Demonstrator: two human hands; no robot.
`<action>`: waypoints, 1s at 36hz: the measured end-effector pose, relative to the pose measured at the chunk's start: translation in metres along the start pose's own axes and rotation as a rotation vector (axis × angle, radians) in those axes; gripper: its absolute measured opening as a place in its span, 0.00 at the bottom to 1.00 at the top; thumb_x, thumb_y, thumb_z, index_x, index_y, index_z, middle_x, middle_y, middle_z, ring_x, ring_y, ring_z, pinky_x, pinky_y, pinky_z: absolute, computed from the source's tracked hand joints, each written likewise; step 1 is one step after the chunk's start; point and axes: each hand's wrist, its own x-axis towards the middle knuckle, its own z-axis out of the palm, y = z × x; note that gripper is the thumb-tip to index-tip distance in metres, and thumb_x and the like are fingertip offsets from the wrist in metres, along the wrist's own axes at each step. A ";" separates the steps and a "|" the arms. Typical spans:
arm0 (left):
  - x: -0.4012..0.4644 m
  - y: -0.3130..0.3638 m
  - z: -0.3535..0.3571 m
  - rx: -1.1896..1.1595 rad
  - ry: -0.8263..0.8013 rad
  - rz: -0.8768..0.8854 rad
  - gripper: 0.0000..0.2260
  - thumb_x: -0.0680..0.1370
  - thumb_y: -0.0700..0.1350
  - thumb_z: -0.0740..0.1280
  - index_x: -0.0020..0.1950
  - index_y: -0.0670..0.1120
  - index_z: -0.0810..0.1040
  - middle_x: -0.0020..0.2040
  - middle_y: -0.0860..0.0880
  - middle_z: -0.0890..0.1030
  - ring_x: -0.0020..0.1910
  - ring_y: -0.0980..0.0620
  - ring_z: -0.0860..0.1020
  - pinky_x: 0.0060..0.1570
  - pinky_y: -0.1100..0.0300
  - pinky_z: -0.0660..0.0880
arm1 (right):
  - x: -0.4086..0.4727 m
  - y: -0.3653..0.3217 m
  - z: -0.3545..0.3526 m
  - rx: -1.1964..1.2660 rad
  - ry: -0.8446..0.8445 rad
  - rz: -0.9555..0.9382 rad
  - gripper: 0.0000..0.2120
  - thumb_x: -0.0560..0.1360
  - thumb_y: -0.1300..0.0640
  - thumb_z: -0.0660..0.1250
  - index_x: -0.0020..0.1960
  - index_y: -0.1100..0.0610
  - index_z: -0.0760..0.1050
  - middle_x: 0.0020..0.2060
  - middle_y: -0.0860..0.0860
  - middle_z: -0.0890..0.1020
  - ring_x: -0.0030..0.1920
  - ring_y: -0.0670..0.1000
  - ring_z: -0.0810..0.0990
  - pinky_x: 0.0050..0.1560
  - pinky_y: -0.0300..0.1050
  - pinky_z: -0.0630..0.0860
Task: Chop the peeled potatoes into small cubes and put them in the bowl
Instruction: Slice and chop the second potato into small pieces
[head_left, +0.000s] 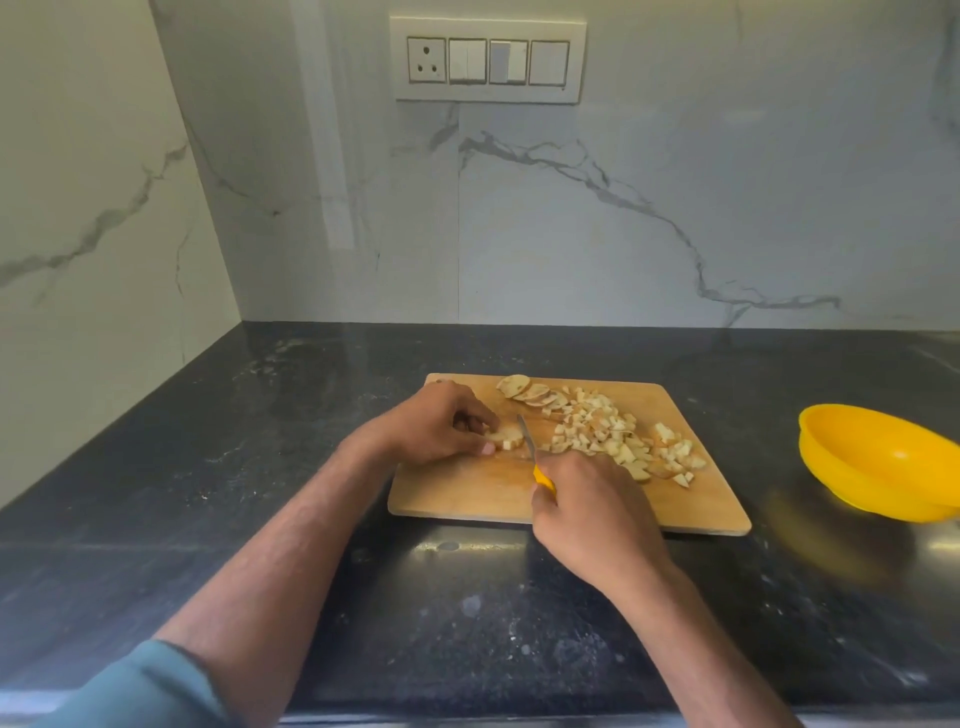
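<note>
Nearest, the right hand (592, 514) curls its fingers tight round the yellow handle of a small steel-bladed knife (531, 451), whose blade rests on the rectangular pale wooden chopping board (467, 493). Just beyond, at the board's left side, the left hand (436, 423) bends its fingers over a stack of pale potato slices (508, 435), thumb and fingertips pinching it, with the blade touching its right edge. Right of the blade, a heap of small potato cubes (613, 434) lies on the board; more round slices (530, 391) sit at the board's far edge. Well right of the board stands a yellow plastic bowl (878, 462) on the dark speckled stone counter (260, 415). Behind the board rises a white marble-veined wall (623, 234) with a white switch panel (488, 60).
</note>
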 end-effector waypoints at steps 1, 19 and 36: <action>0.000 0.002 0.001 0.014 -0.016 0.010 0.16 0.77 0.47 0.75 0.64 0.46 0.83 0.48 0.53 0.77 0.46 0.58 0.75 0.44 0.75 0.69 | 0.000 -0.001 0.000 -0.006 -0.002 0.002 0.19 0.81 0.57 0.61 0.71 0.53 0.74 0.49 0.48 0.84 0.33 0.42 0.70 0.27 0.31 0.58; -0.004 -0.001 -0.010 0.017 0.011 -0.090 0.21 0.71 0.49 0.80 0.62 0.45 0.83 0.46 0.52 0.82 0.45 0.55 0.80 0.48 0.63 0.77 | 0.019 -0.013 0.009 -0.062 -0.049 0.036 0.12 0.81 0.57 0.61 0.61 0.54 0.80 0.36 0.46 0.74 0.32 0.42 0.69 0.29 0.35 0.63; -0.003 0.001 -0.006 -0.017 0.046 -0.116 0.15 0.71 0.50 0.80 0.55 0.46 0.87 0.46 0.53 0.83 0.46 0.55 0.79 0.51 0.57 0.79 | 0.020 -0.017 0.014 -0.085 -0.062 0.006 0.11 0.81 0.57 0.60 0.58 0.54 0.79 0.35 0.46 0.74 0.32 0.44 0.73 0.30 0.38 0.67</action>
